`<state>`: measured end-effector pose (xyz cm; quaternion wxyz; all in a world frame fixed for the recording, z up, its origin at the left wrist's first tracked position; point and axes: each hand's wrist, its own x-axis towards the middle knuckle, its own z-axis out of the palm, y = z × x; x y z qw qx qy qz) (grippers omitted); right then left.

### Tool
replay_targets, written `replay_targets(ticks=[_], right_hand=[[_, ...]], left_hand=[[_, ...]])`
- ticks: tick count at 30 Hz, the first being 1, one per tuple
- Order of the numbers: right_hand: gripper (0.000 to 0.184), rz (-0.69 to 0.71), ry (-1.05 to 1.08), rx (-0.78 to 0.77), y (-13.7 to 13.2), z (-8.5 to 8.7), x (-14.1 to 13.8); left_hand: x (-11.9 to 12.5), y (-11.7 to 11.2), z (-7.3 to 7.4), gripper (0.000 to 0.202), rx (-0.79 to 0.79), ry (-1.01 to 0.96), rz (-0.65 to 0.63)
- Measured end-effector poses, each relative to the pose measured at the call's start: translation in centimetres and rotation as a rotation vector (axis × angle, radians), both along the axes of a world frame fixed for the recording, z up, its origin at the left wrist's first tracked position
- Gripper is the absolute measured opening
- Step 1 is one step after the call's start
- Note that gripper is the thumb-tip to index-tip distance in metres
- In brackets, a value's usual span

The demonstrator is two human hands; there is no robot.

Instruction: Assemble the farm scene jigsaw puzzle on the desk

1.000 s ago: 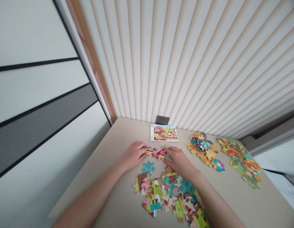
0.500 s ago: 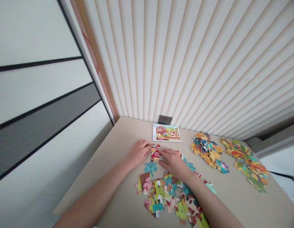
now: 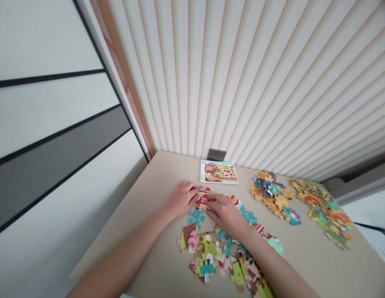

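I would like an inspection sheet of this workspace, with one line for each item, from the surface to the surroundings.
Surface: beige tabletop, far edge against the wall.
Job's things: red barn jigsaw pieces between the hands; farm picture card just beyond them.
Clutter: heap of loose pieces nearer the person; orange-toned heap and multicoloured spread to the right.
Hands: left hand and right hand both touch the barn pieces; no other person's hands seen.
Cables: nothing seen.
Surroundings: cream pleated wall covering, dark wall plate above the card, white and grey panels at left.
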<state>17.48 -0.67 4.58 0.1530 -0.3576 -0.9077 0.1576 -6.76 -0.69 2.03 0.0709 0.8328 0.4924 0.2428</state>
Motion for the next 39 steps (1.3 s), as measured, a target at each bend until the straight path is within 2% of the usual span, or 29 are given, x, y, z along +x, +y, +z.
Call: replay_targets(ticks=[10, 24, 32, 39], right_hand=[[0.021, 0.021, -0.013, 0.048, -0.3, 0.0, -0.3], [0.020, 0.045, -0.089, 0.199, -0.6, -0.4, -0.7], [0.019, 0.052, -0.089, 0.133, -1.1, 0.5, -0.8], [0.021, 0.052, -0.076, 0.095, -1.5, 2.3, 0.0]], left_hand=[[0.0, 0.1, 0.0, 0.033, -0.001, -0.001, 0.001], [-0.1, 0.0, 0.1, 0.035, 0.002, 0.011, -0.015], [-0.2, -0.1, -0.2, 0.035, 0.015, 0.005, -0.006], [-0.2, -0.1, -0.3, 0.034, 0.020, 0.021, -0.013]])
